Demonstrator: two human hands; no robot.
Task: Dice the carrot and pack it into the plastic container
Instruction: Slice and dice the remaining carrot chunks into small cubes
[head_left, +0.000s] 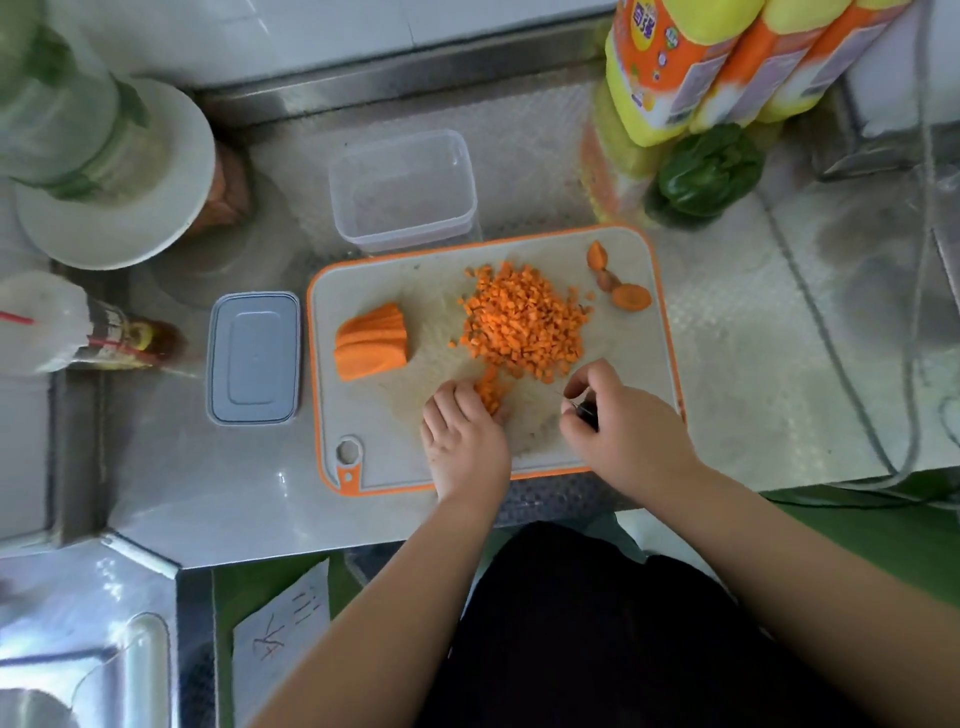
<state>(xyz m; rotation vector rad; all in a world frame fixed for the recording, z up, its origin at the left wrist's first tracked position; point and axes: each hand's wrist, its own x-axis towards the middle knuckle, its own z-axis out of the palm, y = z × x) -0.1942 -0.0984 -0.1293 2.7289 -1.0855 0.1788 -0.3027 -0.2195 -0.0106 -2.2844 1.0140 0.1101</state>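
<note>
Knife (586, 413): mostly hidden in your right hand (618, 421); only a dark bit of handle shows, the blade a blur over the cutting board (363, 415). Right hand: fingers curled tight around that handle, at the board's near right corner. Left hand (465, 434): fingers bent down, fingertips pressing a small bundle of carrot strips (489, 391) on the board's near middle. Diced carrot (522, 322): heaped at the board's centre. Sliced carrot chunk (370, 343): on the board's left. Carrot ends (618, 278): far right corner. Plastic container (404, 189): just beyond the board's far edge. Lid (253, 357): left of the board.
</note>
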